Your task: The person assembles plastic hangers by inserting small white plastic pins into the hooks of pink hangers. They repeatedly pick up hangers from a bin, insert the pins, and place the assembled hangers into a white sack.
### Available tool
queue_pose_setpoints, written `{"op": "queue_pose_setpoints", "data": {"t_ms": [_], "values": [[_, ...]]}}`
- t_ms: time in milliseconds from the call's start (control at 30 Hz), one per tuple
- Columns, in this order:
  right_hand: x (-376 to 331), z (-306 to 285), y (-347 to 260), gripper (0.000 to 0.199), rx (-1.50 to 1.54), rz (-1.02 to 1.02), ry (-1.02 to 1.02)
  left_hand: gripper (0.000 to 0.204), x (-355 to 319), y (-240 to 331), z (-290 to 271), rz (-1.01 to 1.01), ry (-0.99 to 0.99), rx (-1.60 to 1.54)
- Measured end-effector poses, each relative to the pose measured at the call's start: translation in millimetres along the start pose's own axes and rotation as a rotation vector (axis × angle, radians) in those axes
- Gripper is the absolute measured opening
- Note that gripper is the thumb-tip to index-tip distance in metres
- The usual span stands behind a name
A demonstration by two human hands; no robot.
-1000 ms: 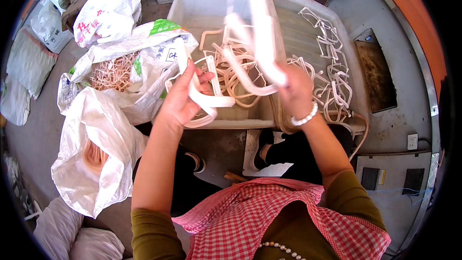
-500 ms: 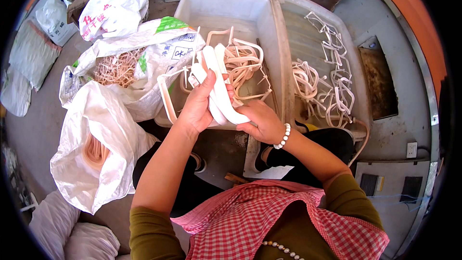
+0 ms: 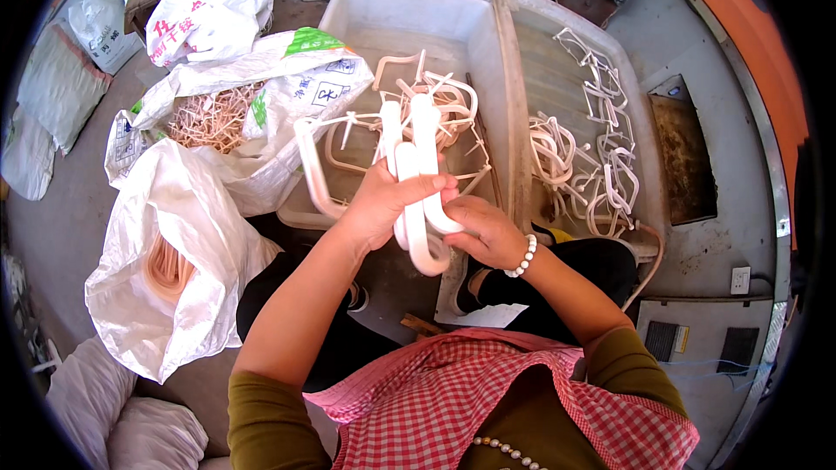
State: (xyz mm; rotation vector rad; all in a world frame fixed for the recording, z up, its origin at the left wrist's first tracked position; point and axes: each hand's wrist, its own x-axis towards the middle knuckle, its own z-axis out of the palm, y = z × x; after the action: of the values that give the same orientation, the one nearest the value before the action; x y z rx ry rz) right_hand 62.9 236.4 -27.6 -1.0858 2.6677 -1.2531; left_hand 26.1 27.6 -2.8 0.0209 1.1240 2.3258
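Several curved, pale plastic handle-like pieces (image 3: 427, 144) are bunched in my hands above the near end of a translucent tub (image 3: 326, 26). My left hand (image 3: 387, 209) wraps round them from the left, its thumb lying across the front. At their lower right, my right hand (image 3: 488, 231) is closed against the bent end of one piece. Another piece's hooked end sticks out below my left hand. Behind the bunch, a tangle of pale pink plastic pieces with thin sprues (image 3: 448, 104) lies in the tub. A large bent piece (image 3: 315, 178) juts out at the tub's left.
A second tub (image 3: 601, 39) on the right holds more moulded frames (image 3: 620, 165). On the left stand an open sack (image 3: 296, 78) of thin pinkish scraps (image 3: 209, 122) and a white sack (image 3: 131, 244) with curved pieces (image 3: 170, 270) inside. A hose (image 3: 651, 265) hangs at the right tub's corner.
The held pieces have turned more upright and come slightly nearer, and their lower ends now stand apart. My right hand has shifted a little right and down.
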Motion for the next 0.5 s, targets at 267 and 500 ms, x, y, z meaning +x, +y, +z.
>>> {"op": "queue_pose_setpoints", "data": {"t_ms": [267,500], "values": [[30,-35,38,0.045,-0.444,0.212,0.295,0.033,-17,-11,-4,-0.061,-0.293,0.374],[57,-38,15,0.036,-0.132,-0.072,0.079,0.031,-19,-9,-3,-0.303,-0.418,0.715]]}}
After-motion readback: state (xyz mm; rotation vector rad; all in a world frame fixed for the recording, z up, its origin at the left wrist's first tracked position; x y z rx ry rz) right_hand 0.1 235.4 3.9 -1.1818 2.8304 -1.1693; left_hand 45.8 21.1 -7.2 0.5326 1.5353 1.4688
